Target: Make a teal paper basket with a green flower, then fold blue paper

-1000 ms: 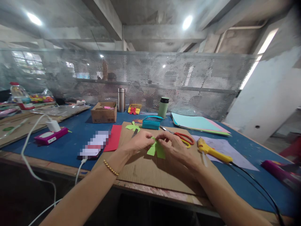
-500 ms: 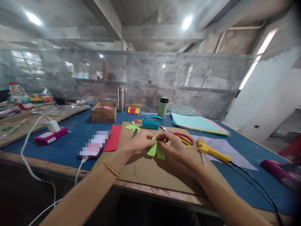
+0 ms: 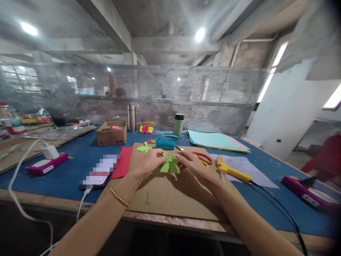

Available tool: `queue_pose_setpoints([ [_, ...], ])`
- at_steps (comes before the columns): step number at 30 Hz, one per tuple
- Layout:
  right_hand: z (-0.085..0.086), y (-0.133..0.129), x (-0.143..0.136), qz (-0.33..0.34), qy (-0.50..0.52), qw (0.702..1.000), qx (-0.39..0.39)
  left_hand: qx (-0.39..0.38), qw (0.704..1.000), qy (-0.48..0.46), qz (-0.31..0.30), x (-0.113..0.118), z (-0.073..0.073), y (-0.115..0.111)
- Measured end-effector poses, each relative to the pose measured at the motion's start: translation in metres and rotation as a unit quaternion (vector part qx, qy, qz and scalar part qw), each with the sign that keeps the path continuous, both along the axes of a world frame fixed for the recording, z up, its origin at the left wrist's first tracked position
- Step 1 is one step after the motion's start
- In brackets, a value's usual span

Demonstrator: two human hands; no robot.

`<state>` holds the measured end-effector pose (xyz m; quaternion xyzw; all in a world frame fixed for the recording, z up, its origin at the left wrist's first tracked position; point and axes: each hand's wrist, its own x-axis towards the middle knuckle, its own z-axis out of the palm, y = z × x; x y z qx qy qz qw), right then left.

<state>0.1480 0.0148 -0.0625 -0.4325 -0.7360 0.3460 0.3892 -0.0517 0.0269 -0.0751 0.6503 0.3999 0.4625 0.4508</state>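
A light green paper bow [image 3: 170,166] with two tails hangs between my hands, just above a brown cardboard sheet [image 3: 165,199]. At its upper left, my left hand [image 3: 150,164] pinches the paper between thumb and fingertips. My right hand [image 3: 194,166] grips its right side, with the fingertips partly hiding the edge. Beyond my left hand, a second green paper bow [image 3: 144,147] lies on the cardboard. Scissors with red and yellow handles [image 3: 204,157] rest behind my right hand, partly covered. A teal paper box with a handle [image 3: 165,143] stands at the cardboard's far edge.
Right of the cardboard, a yellow glue gun [image 3: 234,171] lies on purple paper [image 3: 253,172]. Red paper [image 3: 123,164] and a charging phone [image 3: 99,172] are at left. Behind stand a carton [image 3: 111,134], a steel flask [image 3: 131,119], a green cup [image 3: 178,125] and coloured sheets [image 3: 215,139].
The green paper has turned and spread between my fingers, so its upper loops now show above the tails. Both hands stay on it. The whole view has shifted slightly.
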Motion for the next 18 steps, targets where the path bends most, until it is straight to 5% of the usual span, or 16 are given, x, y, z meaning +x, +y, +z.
queue_pose_setpoints([
  [3, -0.005, 0.004, 0.0, 0.045, 0.022, 0.997, -0.051, -0.002, 1.0, -0.019, -0.004, -0.001, -0.005, 0.005],
  [9, -0.014, 0.012, 0.0, 0.058, 0.039, 0.998, -0.006, -0.072, 0.996, -0.055, -0.027, 0.003, 0.0, 0.0],
  [18, -0.013, 0.016, 0.003, 0.001, 0.076, 0.997, 0.012, -0.136, 0.979, -0.152, -0.003, 0.005, 0.005, -0.003],
])
